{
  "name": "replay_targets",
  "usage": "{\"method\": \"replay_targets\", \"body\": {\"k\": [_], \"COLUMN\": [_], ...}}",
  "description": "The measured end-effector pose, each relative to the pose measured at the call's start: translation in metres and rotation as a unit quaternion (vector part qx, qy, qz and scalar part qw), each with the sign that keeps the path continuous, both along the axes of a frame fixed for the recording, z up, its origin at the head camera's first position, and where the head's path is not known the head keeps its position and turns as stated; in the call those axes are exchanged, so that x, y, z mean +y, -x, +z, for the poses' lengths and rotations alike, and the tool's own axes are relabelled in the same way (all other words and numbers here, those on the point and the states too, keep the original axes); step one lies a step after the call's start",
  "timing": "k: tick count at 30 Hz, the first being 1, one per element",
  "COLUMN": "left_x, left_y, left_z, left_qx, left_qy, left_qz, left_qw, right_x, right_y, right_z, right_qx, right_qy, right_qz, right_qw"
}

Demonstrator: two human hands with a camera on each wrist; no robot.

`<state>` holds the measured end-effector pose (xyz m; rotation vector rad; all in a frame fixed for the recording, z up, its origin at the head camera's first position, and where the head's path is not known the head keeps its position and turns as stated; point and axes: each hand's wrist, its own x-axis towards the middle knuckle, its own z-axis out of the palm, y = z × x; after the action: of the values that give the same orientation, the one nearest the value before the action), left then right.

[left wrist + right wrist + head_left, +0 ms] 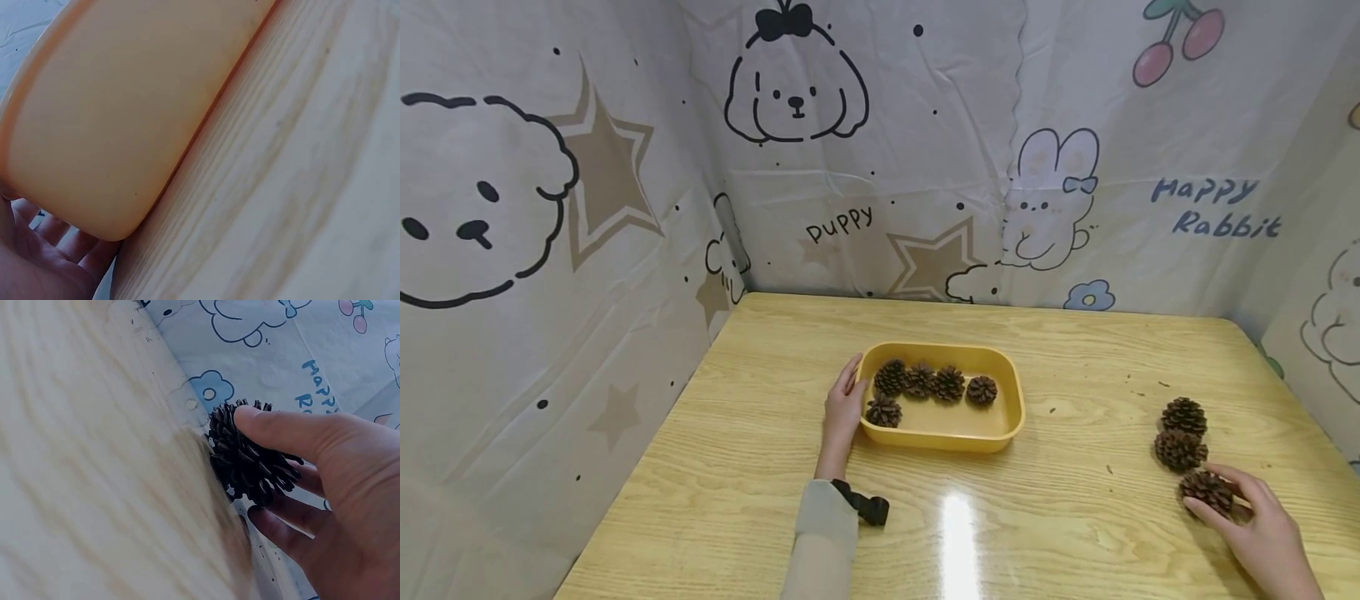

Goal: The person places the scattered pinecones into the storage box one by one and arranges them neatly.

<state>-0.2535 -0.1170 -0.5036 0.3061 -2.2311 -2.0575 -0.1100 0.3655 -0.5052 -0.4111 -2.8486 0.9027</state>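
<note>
A yellow plastic tray [940, 442] stands on the table, with several brown pine cones [949, 384] along its far side and left end. My left hand [844, 404] holds the tray's left end, thumb at the rim and fingers along the outer wall. In the left wrist view, the fingers of that hand [59, 253] bend around the tray's rounded end. On the right, my right hand [1262, 518] grips a pine cone [250, 456] between thumb and fingers, close over the table. Two more pine cones [1181, 450] lie just beyond it, one behind the other.
The wood-grain table [715, 517] ends at a white printed cloth [925, 167] at the back and sides. Small dark flakes [1164, 384] lie on the wood near the loose cones. A black strap with a camera [871, 509] is on my left wrist.
</note>
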Motion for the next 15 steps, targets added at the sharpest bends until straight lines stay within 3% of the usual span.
{"method": "replay_targets", "body": {"k": [15], "left_x": [0.0005], "left_y": [-0.0001], "left_z": [0.0024], "left_qx": [-0.008], "left_qy": [0.006], "left_qz": [0.002], "left_qw": [1.0000], "right_x": [0.0000], "right_y": [-0.0008], "right_z": [-0.0021], "right_qx": [0.016], "right_qy": [-0.030], "right_qz": [0.004], "right_qw": [0.9994]}}
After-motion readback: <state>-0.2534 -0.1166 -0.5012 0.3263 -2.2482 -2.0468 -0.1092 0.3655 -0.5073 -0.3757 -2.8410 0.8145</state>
